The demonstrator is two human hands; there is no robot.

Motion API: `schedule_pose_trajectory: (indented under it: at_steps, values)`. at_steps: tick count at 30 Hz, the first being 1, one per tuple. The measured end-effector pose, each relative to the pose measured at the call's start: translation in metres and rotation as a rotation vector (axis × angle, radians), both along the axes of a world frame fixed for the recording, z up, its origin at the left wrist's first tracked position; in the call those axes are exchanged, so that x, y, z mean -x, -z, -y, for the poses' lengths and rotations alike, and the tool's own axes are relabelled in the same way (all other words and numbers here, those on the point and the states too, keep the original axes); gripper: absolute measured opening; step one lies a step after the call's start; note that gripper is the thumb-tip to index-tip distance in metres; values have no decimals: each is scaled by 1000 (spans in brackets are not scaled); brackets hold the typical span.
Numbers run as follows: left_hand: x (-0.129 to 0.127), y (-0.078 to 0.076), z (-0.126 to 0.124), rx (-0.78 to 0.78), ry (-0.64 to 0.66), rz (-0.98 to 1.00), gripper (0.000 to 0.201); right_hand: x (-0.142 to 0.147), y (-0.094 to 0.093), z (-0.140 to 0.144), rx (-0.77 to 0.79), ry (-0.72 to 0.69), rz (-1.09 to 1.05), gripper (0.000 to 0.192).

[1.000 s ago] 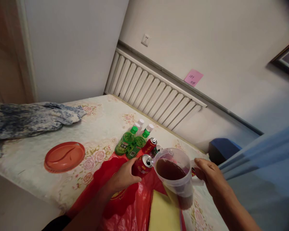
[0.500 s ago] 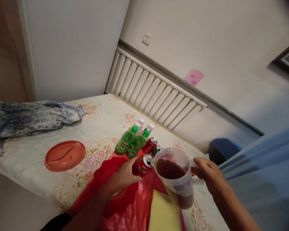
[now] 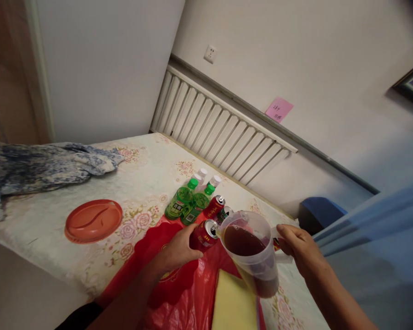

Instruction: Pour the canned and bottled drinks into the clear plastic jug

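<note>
Left hand (image 3: 177, 251) tilts an opened red drink can (image 3: 203, 234) at a clear plastic jug (image 3: 253, 254) of dark tea.
Thin can dents easily — grip closed round its body; right hand (image 3: 298, 250) closed on the heavy jug's handle.

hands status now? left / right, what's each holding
Left hand: closed around the red can, which is tipped toward the pitcher.
Right hand: closed on the handle of the clear pitcher of dark liquid.

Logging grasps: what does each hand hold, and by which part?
Left hand grips the red can around its side; right hand holds the clear pitcher by its handle.
</note>
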State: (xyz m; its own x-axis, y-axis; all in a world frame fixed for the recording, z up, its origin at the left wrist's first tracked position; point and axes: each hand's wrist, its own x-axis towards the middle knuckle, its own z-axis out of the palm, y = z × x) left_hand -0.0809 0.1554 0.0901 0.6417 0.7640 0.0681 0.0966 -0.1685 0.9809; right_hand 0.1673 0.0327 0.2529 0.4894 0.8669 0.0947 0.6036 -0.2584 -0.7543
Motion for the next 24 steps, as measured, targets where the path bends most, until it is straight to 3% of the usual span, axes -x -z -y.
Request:
schedule_pose_trajectory:
  at_steps: [9, 18, 24]
  values:
    - [-2, 3, -1, -19, -8, -59, 71, -7, 2, 1, 31, -33, 1, 51]
    - [1, -5, 1, -50, -1, -69, 75, -5, 0, 0, 32, -39, 23, 51]
    - [-1, 2, 0, -24, 7, -1, 72, -5, 0, -1, 33, -40, 26, 51]
